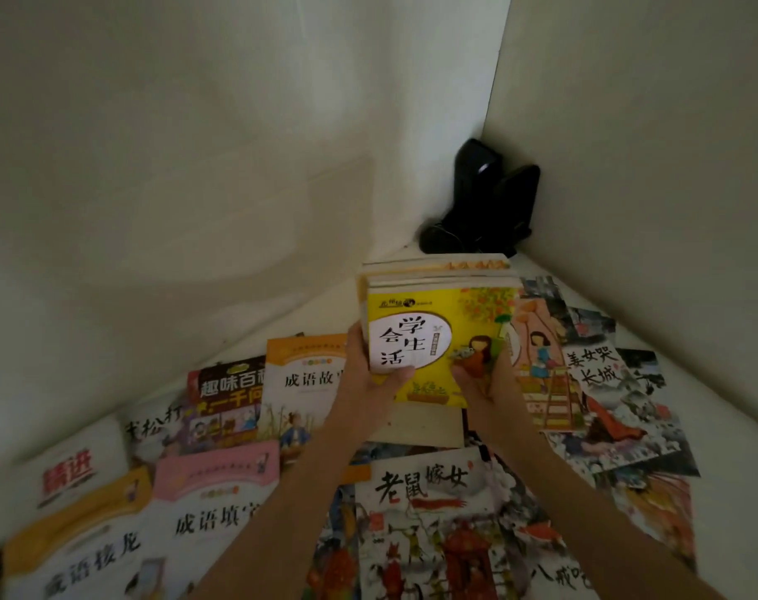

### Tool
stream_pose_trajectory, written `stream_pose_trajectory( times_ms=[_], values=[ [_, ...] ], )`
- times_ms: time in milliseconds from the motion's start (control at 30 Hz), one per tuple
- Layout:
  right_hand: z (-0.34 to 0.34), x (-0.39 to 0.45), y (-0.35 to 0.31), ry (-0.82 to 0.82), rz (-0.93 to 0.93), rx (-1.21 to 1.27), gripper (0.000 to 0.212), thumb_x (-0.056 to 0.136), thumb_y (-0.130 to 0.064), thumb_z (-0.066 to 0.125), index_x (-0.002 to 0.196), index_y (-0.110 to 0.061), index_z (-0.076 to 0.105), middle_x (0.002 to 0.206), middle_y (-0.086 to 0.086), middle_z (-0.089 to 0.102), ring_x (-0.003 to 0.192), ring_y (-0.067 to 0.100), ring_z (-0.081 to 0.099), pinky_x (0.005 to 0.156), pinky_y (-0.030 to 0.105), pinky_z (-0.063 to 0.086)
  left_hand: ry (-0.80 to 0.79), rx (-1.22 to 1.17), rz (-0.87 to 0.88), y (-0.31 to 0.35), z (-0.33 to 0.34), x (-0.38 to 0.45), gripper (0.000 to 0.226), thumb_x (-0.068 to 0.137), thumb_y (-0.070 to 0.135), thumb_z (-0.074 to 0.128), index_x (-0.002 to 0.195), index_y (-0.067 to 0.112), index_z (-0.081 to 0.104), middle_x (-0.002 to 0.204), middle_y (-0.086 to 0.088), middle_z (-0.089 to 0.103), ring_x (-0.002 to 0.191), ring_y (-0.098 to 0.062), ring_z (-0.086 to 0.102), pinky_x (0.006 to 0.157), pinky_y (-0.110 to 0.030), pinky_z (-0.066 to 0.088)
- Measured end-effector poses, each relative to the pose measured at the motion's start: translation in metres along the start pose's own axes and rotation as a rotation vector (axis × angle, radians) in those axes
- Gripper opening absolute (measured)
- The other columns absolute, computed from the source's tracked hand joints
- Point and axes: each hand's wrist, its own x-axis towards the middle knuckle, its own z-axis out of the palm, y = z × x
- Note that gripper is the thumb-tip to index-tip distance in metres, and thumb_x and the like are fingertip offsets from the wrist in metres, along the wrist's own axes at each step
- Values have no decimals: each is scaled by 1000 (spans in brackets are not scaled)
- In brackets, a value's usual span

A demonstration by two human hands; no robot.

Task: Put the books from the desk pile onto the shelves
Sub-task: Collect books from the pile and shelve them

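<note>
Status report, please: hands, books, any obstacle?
Both hands, left and right, grip the yellow-topped stack of books. Loose books cover the desk all around. Black object in the corner behind.

There is a single view, taken from the person's head, looking forward and steeply down over both forearms onto a white desk (693, 409) set into a corner. The wide-angle lens bends the walls (173, 145) inward toward the top, and the desk edges splay outward toward the bottom corners. The camera sits close: the left hand (368, 378) and right hand (485, 383) meet near the middle of the frame, with the stack of books (442, 322) they hold just beyond. Books nearest the lower edge are blurred. The far corner, with a dark object (485, 201), lies above centre.
</note>
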Motion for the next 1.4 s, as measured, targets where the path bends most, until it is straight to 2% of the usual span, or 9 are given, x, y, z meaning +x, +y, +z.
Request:
stream_pose_trajectory(
  times_ms=[100,267,367,467,633,833,1100,1267,1400],
  values=[
    [1,-9,-20,-20,-61,5,30,95,-14,59,123,-9,48,88,-12,63,80,-1,62,72,25,53,89,-40,38,20,-11,-19,73,86,0,68,140,33,33,131,12,53,113,4,57,83,-21,55],
    [31,-29,-105,-156,-171,104,40,93,-19,60,130,-5,49,87,-23,61,81,-7,60,70,13,50,349,-12,178,83,-69,-74,78,86,5,69,148,32,31,136,11,54,115,-2,59,79,-25,58],
    [65,-56,-169,-273,-278,188,49,92,-30,60,138,-21,46,96,-25,64,90,0,64,73,28,58,528,38,248,126,-119,-125,75,85,7,70,145,33,34,132,8,59,112,-3,62,74,-23,58],
    [102,-100,-228,-494,-377,276,52,93,-25,61,140,-35,42,100,-17,67,89,8,67,70,27,59,714,82,281,162,-168,-197,74,83,10,71,143,35,37,125,5,63,103,-8,67,61,-20,57],
    [160,-196,-336,-883,-601,330,61,87,-22,71,136,-43,42,111,-16,67,102,6,65,80,27,57,1084,82,352,219,-233,-347,75,71,28,74,139,36,45,117,11,68,98,-6,68,67,-32,61],
    [206,-310,-455,-1124,-854,432,56,86,-12,71,128,-42,49,108,-13,70,96,9,69,76,27,59,1463,142,499,291,-277,-493,71,67,21,78,131,40,52,115,17,68,100,-5,68,74,-52,59],
    [213,-340,-612,-1026,-1130,442,65,83,-20,75,138,-28,41,103,-6,72,89,10,71,83,47,58,1506,352,691,416,-344,-535,66,71,25,80,130,31,52,110,7,72,101,-11,69,77,-43,60],
    [191,-296,-705,-878,-1250,396,67,80,-8,76,134,-26,42,113,-13,66,97,2,67,91,35,54,1453,442,780,492,-390,-493,70,64,35,88,119,29,46,107,2,67,94,-10,69,68,-32,60],
    [186,-236,-760,-855,-1289,250,73,80,-11,77,138,-26,35,128,-5,58,115,10,59,100,43,49,1423,547,812,538,-416,-441,69,64,34,89,113,27,41,97,14,64,83,4,66,61,-23,59]
  ],
)
